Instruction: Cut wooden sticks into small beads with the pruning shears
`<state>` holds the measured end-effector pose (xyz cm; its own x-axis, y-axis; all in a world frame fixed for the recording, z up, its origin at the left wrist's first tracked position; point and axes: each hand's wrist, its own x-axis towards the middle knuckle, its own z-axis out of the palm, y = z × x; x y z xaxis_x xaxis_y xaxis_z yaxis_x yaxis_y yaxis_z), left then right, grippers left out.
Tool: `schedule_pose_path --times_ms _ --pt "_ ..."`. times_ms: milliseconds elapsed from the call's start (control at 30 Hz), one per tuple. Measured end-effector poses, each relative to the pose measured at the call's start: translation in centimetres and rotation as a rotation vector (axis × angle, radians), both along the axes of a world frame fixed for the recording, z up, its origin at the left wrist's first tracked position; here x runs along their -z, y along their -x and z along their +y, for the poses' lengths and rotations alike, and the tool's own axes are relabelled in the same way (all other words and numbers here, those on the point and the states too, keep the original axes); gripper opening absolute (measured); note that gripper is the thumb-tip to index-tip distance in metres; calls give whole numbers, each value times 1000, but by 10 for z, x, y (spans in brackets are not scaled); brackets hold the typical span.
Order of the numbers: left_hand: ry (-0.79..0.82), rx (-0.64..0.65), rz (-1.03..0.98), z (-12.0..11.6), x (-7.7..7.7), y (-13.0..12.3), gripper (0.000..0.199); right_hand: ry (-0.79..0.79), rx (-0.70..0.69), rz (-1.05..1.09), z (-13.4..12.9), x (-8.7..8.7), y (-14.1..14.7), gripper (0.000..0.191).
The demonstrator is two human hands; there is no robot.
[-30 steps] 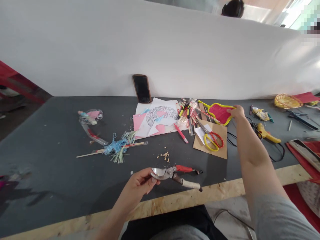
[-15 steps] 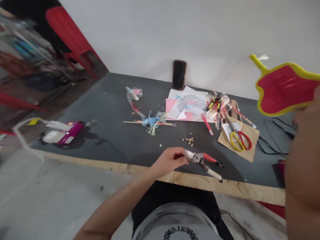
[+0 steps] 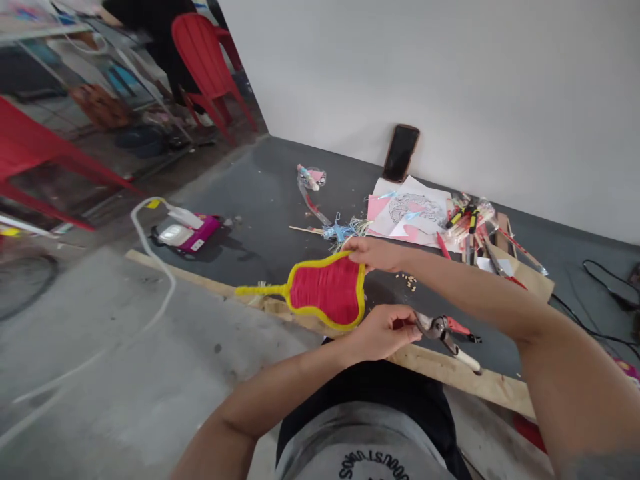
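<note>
My left hand (image 3: 387,333) pinches the blade end of pruning shears (image 3: 440,328), whose red and white handles point right over the table's front edge. With my right hand (image 3: 373,255) I grip the wide end of a hand fan (image 3: 327,292), magenta with a fuzzy yellow border. Its yellow handle sticks out to the left, past the table edge. Behind the fan lies a blue tasselled ornament (image 3: 340,231) beside thin sticks, partly covered. Several small beige pieces (image 3: 407,281) rest on the table just beyond my right forearm.
A purple device with a white top (image 3: 190,233) and a pale cable stands at the table's left. A phone (image 3: 401,152) leans on the wall behind printed paper (image 3: 417,208). Pliers (image 3: 465,217) and brown card (image 3: 533,280) lie right. Red chairs (image 3: 205,60) and a person stand far left.
My right hand has brought the fan from the far right across to the left, in front of my body. The shears stay in my left hand. The view has turned.
</note>
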<state>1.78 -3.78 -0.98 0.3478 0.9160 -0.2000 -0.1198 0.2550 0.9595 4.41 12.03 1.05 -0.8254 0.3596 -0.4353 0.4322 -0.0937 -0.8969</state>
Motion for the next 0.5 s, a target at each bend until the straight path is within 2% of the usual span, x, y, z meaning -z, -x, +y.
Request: schedule_pose_path --times_ms 100,200,267,367,433,500 --pt "10 -14 -37 -1 9 0 19 -16 -154 -63 -16 20 18 17" --pt "24 -16 -59 0 13 0 19 -62 -274 -68 -19 23 15 19" --pt "32 -19 -82 4 14 -1 20 -256 -337 -65 -12 12 1 28" --pt "30 -18 -120 16 11 0 23 -597 -276 -85 2 -20 -40 38" --pt "18 5 -119 29 6 2 26 -711 -178 -71 6 -43 -81 39" --pt "-2 76 -93 45 1 5 27 -802 0 -97 0 -59 -129 39"
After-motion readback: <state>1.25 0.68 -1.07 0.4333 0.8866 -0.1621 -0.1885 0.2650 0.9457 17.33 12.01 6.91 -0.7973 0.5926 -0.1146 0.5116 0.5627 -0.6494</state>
